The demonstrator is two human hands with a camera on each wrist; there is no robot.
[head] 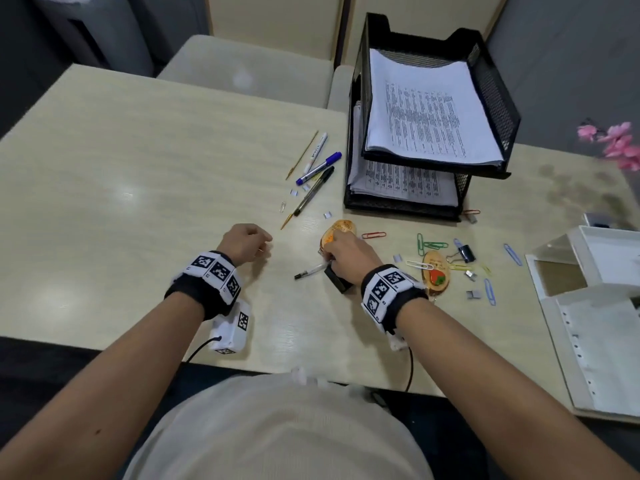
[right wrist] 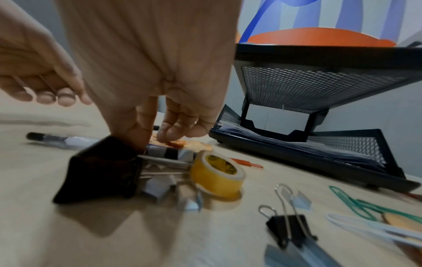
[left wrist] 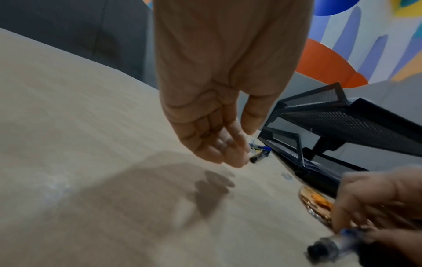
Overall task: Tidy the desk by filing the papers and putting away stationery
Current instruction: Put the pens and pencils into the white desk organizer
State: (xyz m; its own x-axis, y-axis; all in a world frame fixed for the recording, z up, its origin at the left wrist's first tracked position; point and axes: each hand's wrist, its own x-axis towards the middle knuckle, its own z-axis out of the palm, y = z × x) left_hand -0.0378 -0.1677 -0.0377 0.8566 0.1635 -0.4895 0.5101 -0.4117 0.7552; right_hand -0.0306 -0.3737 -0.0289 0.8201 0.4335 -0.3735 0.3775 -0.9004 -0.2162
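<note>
1. The pale wooden surface [head: 138, 174] fills the view, bare on its left half, cluttered on its right.
2. The black mesh paper tray [head: 498, 109] stands at the far right, and printed papers [head: 426, 112] already lie in both tiers, so the filing looks largely done.
3. A white organiser box [head: 595, 271] waits at the right edge, with no stationery visible inside it.
4. Now the hands: the left hand [head: 246, 242] hovers over bare surface, fingers loosely curled and holding nothing.
5. The right hand [head: 349, 252] is down in the clutter, fingertips [right wrist: 169, 134] on an orange oval tag [head: 337, 232]; from the left wrist view it seems to pinch a clear pen [head: 310, 271] as well. The blur leaves the exact grip unsure.
6. A large black binder clip [right wrist: 100, 169] sits just under that palm, a yellow tape roll [right wrist: 217, 173] beside it.
7. Still out: a bunch of pens and markers [head: 313, 168] near the tray's front left corner.
8. Smallest of all, coloured paper clips [head: 429, 244], a small binder clip [head: 465, 252] and a second wooden tag [head: 437, 273] scatter to the right.
9. My read: papers sorted, stationery barely begun, with nearly every loose piece still to go in the box.
</note>
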